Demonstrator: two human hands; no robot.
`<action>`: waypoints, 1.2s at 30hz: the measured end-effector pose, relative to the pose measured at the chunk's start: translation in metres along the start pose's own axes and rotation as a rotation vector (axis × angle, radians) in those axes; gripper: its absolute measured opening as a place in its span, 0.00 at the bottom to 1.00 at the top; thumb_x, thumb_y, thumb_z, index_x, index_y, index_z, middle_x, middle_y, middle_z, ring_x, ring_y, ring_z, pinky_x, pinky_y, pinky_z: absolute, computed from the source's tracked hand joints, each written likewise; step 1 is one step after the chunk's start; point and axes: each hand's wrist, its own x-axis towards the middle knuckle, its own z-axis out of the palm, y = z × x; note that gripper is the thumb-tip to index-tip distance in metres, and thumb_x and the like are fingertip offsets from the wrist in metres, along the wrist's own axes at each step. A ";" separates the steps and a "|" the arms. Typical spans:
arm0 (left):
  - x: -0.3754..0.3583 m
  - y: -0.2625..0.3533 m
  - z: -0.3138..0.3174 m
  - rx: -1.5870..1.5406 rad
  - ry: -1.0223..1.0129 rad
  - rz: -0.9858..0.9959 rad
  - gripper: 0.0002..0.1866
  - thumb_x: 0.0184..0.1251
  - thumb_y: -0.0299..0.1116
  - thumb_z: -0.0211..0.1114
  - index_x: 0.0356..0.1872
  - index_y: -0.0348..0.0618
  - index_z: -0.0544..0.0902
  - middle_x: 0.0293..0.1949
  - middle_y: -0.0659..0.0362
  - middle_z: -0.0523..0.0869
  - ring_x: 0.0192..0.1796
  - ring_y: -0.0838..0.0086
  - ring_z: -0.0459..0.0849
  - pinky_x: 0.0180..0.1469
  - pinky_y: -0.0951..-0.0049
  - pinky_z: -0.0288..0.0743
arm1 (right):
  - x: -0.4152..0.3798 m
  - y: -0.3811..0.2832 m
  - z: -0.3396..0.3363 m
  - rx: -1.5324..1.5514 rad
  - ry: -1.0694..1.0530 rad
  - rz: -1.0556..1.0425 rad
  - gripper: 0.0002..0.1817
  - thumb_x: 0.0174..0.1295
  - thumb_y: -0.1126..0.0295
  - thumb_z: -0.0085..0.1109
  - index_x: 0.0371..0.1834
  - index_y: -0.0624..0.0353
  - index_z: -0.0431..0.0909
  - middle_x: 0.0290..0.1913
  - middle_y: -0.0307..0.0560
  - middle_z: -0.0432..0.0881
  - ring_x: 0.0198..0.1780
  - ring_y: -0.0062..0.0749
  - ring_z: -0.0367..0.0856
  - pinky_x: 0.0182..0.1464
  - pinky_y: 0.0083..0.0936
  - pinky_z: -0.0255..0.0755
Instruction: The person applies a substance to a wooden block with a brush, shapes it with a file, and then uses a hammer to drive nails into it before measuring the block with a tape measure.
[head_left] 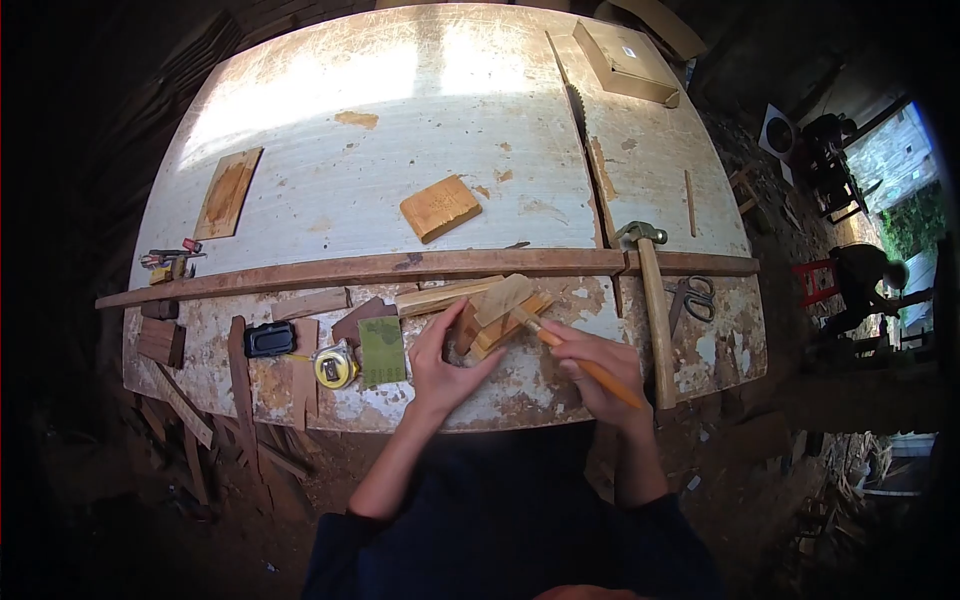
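Head view: just beside the long bar (400, 266), the left hand (440, 378) is bracing wood pieces (503, 299) between spread fingers; the right hand (605, 365) is gripping an orange-handled tool (606, 382) against them, calling for steadiness.

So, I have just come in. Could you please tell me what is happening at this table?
A person is working on small wooden pieces at the near side of the table. The left hand steadies them, while the right hand holds an orange-handled tool with its tip at the wood. A hammer and scissors lie to the right, a tape measure to the left.
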 end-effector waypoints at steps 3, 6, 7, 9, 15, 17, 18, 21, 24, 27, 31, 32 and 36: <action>0.023 0.029 -0.023 0.041 0.009 0.040 0.46 0.50 0.35 0.93 0.73 0.38 0.81 0.63 0.47 0.90 0.64 0.60 0.91 0.70 0.61 0.83 | -0.019 0.021 -0.021 0.050 0.297 0.128 0.07 0.79 0.77 0.62 0.55 0.64 0.84 0.67 0.70 0.88 0.70 0.50 0.88 0.69 0.40 0.81; 0.048 0.035 -0.031 0.111 -0.057 0.086 0.54 0.50 0.35 0.93 0.81 0.39 0.74 0.61 0.46 0.91 0.64 0.59 0.90 0.69 0.59 0.83 | -0.028 0.028 -0.020 0.063 0.415 0.142 0.08 0.79 0.77 0.62 0.56 0.65 0.85 0.66 0.68 0.89 0.67 0.49 0.90 0.68 0.39 0.82; 0.055 0.044 -0.031 0.084 -0.087 0.038 0.57 0.50 0.34 0.93 0.83 0.40 0.71 0.60 0.46 0.91 0.64 0.59 0.90 0.69 0.58 0.83 | -0.029 0.028 -0.021 0.059 0.438 0.131 0.08 0.78 0.78 0.63 0.55 0.66 0.86 0.65 0.67 0.90 0.64 0.48 0.92 0.65 0.37 0.84; 0.072 0.056 -0.030 0.088 -0.194 -0.011 0.66 0.49 0.33 0.92 0.89 0.41 0.59 0.58 0.46 0.92 0.64 0.55 0.90 0.69 0.55 0.82 | -0.021 0.018 -0.024 0.034 0.420 0.061 0.08 0.79 0.77 0.63 0.56 0.65 0.86 0.65 0.67 0.90 0.65 0.47 0.91 0.65 0.36 0.84; 0.087 0.071 0.001 0.116 -0.298 0.220 0.73 0.49 0.31 0.90 0.91 0.36 0.46 0.53 0.45 0.90 0.56 0.49 0.88 0.63 0.53 0.81 | 0.023 -0.016 -0.007 -0.173 0.142 -0.333 0.16 0.64 0.78 0.74 0.55 0.59 0.87 0.66 0.58 0.90 0.67 0.55 0.90 0.67 0.44 0.86; 0.088 0.072 0.013 0.139 -0.260 0.203 0.73 0.49 0.26 0.88 0.91 0.31 0.41 0.53 0.45 0.91 0.56 0.49 0.87 0.63 0.55 0.81 | 0.030 -0.010 -0.012 -0.225 0.067 -0.315 0.19 0.59 0.78 0.76 0.54 0.58 0.87 0.67 0.53 0.90 0.68 0.56 0.89 0.68 0.47 0.86; 0.089 0.071 0.015 0.130 -0.237 0.214 0.73 0.49 0.26 0.87 0.91 0.30 0.41 0.53 0.45 0.91 0.55 0.49 0.87 0.62 0.55 0.81 | 0.030 -0.007 -0.016 -0.279 0.104 -0.255 0.18 0.59 0.78 0.76 0.54 0.58 0.87 0.67 0.52 0.90 0.69 0.56 0.89 0.69 0.46 0.85; 0.091 0.068 0.019 0.110 -0.197 0.244 0.74 0.48 0.26 0.88 0.90 0.29 0.40 0.53 0.45 0.92 0.55 0.50 0.87 0.62 0.55 0.81 | 0.024 -0.005 -0.011 -0.234 0.173 -0.192 0.15 0.60 0.78 0.75 0.51 0.59 0.88 0.67 0.51 0.90 0.70 0.54 0.88 0.70 0.46 0.84; 0.092 0.061 0.021 0.114 -0.207 0.239 0.76 0.46 0.28 0.89 0.91 0.30 0.39 0.54 0.46 0.92 0.56 0.50 0.88 0.62 0.55 0.81 | 0.017 -0.012 -0.009 -0.152 0.004 -0.263 0.14 0.61 0.80 0.74 0.50 0.59 0.89 0.67 0.52 0.90 0.71 0.53 0.87 0.70 0.46 0.84; 0.086 0.061 0.030 0.114 -0.242 0.209 0.79 0.45 0.27 0.90 0.91 0.33 0.36 0.58 0.47 0.92 0.60 0.49 0.88 0.65 0.54 0.80 | 0.018 0.001 -0.013 -0.202 0.169 -0.116 0.13 0.61 0.78 0.75 0.49 0.59 0.89 0.67 0.53 0.90 0.72 0.53 0.87 0.72 0.47 0.83; 0.080 0.063 0.039 0.100 -0.214 0.312 0.75 0.48 0.30 0.90 0.91 0.31 0.41 0.55 0.47 0.91 0.55 0.53 0.87 0.61 0.57 0.82 | 0.017 -0.003 -0.009 -0.166 0.116 -0.244 0.13 0.60 0.79 0.74 0.49 0.61 0.89 0.67 0.56 0.90 0.71 0.55 0.87 0.72 0.46 0.83; 0.077 0.062 0.042 0.081 -0.194 0.350 0.73 0.49 0.32 0.90 0.91 0.29 0.44 0.53 0.47 0.91 0.52 0.54 0.87 0.58 0.58 0.82 | 0.014 -0.002 -0.010 -0.115 0.109 -0.260 0.13 0.60 0.79 0.74 0.49 0.61 0.89 0.67 0.57 0.90 0.71 0.56 0.87 0.72 0.46 0.83; 0.067 0.061 0.056 -0.017 -0.303 0.208 0.78 0.45 0.32 0.92 0.91 0.32 0.41 0.58 0.47 0.91 0.62 0.48 0.87 0.65 0.53 0.81 | 0.019 0.000 -0.014 -0.254 0.190 -0.097 0.05 0.71 0.77 0.69 0.46 0.64 0.85 0.64 0.63 0.91 0.68 0.63 0.88 0.71 0.50 0.83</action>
